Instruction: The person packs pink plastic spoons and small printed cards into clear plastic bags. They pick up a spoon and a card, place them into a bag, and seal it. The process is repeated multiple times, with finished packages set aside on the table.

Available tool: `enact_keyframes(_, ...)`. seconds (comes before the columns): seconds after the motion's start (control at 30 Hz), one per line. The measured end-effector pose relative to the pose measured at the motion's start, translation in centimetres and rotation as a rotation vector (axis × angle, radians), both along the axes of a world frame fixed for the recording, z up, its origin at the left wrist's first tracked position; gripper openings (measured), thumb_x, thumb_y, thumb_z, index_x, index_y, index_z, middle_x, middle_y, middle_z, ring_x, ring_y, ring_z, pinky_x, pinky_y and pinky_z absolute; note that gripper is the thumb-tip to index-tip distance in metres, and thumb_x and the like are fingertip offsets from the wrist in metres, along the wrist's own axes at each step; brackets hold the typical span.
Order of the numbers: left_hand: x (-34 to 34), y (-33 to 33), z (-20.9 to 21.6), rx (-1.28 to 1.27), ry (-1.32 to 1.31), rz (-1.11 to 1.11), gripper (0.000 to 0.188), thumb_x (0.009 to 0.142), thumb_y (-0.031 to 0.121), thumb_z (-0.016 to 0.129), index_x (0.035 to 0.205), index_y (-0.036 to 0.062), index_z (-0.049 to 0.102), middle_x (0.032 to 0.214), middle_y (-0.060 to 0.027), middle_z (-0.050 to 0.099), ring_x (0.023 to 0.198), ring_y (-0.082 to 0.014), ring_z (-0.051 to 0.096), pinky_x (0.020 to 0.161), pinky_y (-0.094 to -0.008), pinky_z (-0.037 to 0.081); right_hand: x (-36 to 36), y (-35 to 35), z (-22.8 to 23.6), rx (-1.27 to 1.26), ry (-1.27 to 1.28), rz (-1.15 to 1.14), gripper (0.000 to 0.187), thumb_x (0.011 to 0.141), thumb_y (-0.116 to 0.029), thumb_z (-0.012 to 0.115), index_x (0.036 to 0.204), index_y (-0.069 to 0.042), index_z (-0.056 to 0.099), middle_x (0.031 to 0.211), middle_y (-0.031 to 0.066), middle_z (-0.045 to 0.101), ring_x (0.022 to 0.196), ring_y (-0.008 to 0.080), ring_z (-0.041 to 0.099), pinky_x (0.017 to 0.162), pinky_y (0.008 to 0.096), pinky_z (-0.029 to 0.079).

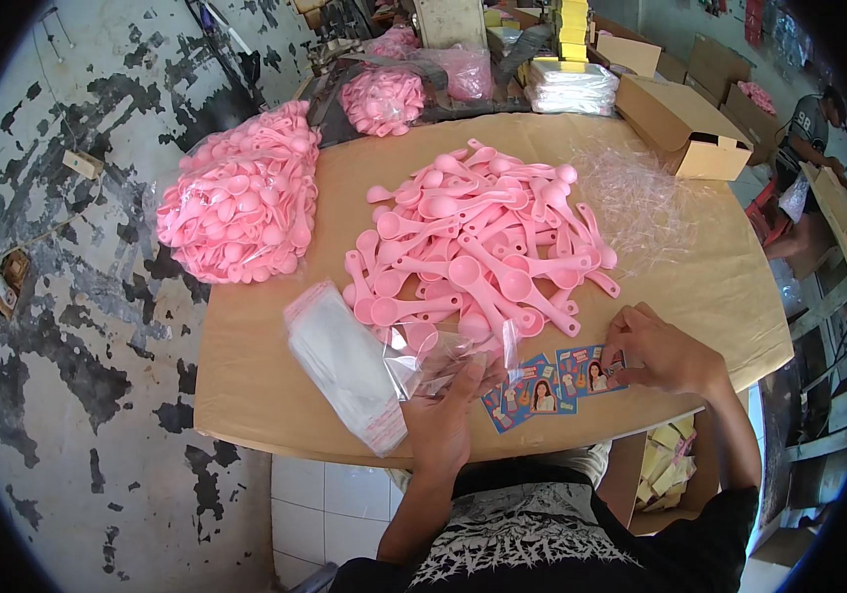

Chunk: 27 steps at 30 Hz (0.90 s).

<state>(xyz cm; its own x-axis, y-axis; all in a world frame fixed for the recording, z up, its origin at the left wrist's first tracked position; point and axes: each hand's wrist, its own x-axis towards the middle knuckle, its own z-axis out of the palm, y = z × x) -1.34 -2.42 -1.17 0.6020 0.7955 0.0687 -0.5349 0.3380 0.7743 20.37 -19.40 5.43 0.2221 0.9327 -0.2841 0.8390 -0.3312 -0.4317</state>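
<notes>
My left hand [448, 407] grips a clear plastic bag [411, 374], held near the table's front edge with its film spreading towards the spoons. Fingers of my right hand [668, 354] are pinched at the right end of a blue printed card [581, 370]. That card's left end meets other blue cards [530, 397], which overlap beside my left hand. Just beyond both hands lies a big heap of pink measuring spoons [483, 237]. To the left of my left hand lies a stack of flat clear bags [342, 371] with pinkish ends.
A full bag of pink spoons [240, 198] stands at the left edge. Thin clear plastic strips [636, 203] and an open cardboard box [685, 133] occupy the right. Below the table is a box of yellow pieces [666, 465]. Another person [807, 133] sits at the far right.
</notes>
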Motion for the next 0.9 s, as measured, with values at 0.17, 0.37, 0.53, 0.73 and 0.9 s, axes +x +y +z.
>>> enact_keyframes(0.17, 0.1, 0.3, 0.1, -0.006, -0.015, -0.046, 0.022, 0.090, 0.003, 0.064, 0.112, 0.0000, 0.059, 0.101, -0.0179, 0.069, 0.088, -0.0246, 0.070, 0.081, -0.0394, 0.060, 1.0, -0.8, 0.2, 0.090, -0.014, -0.008, 0.047, 0.078, -0.013, 0.074, 0.120, -0.009, 0.053, 0.110, 0.0098, 0.054, 0.112, 0.0283, 0.048, 0.095, 0.0373, 0.042)
enact_keyframes(0.37, 0.5, 0.5, -0.1, 0.015, 0.016, -0.047, 0.018, 0.090, 0.002, 0.064, 0.108, -0.0009, 0.062, 0.096, -0.0181, 0.070, 0.083, -0.0251, 0.071, 0.079, -0.0392, 0.060, 3.2, -0.7, 0.6, -0.067, -0.044, 0.039, 0.050, 0.077, -0.011, 0.075, 0.121, -0.009, 0.050, 0.107, 0.0090, 0.055, 0.108, 0.0292, 0.051, 0.095, 0.0374, 0.043)
enact_keyframes(0.53, 0.6, 0.4, -0.5, 0.026, 0.032, -0.058, 0.020, 0.090, 0.002, 0.063, 0.109, -0.0011, 0.062, 0.099, -0.0185, 0.070, 0.085, -0.0249, 0.071, 0.079, -0.0400, 0.061, 4.8, -0.5, 0.7, -0.020, -0.083, 0.101, 0.041, 0.078, -0.014, 0.075, 0.113, -0.009, 0.056, 0.098, 0.0076, 0.059, 0.102, 0.0282, 0.054, 0.089, 0.0371, 0.044)
enact_keyframes(0.73, 0.7, 0.6, -0.4, 0.028, 0.038, -0.072, 0.021, 0.091, 0.002, 0.062, 0.112, -0.0015, 0.061, 0.098, -0.0172, 0.070, 0.088, -0.0257, 0.070, 0.081, -0.0413, 0.060, 3.6, 0.9, 2.3, 0.070, 0.289, -0.094, 0.023, 0.088, -0.014, 0.068, 0.107, -0.004, 0.060, 0.081, 0.0077, 0.065, 0.069, 0.0166, 0.063, 0.063, 0.0294, 0.049)
enact_keyframes(0.9, 1.2, 0.4, 0.2, -0.034, 0.084, -0.024, 0.021, 0.091, 0.002, 0.062, 0.112, -0.0026, 0.060, 0.101, -0.0158, 0.069, 0.090, -0.0264, 0.070, 0.080, -0.0413, 0.060, -1.0, 2.8, 1.2, 0.368, 0.562, -0.097, 0.018, 0.092, -0.007, 0.062, 0.109, -0.002, 0.062, 0.074, 0.0070, 0.064, 0.058, 0.0088, 0.059, 0.047, 0.0238, 0.044)
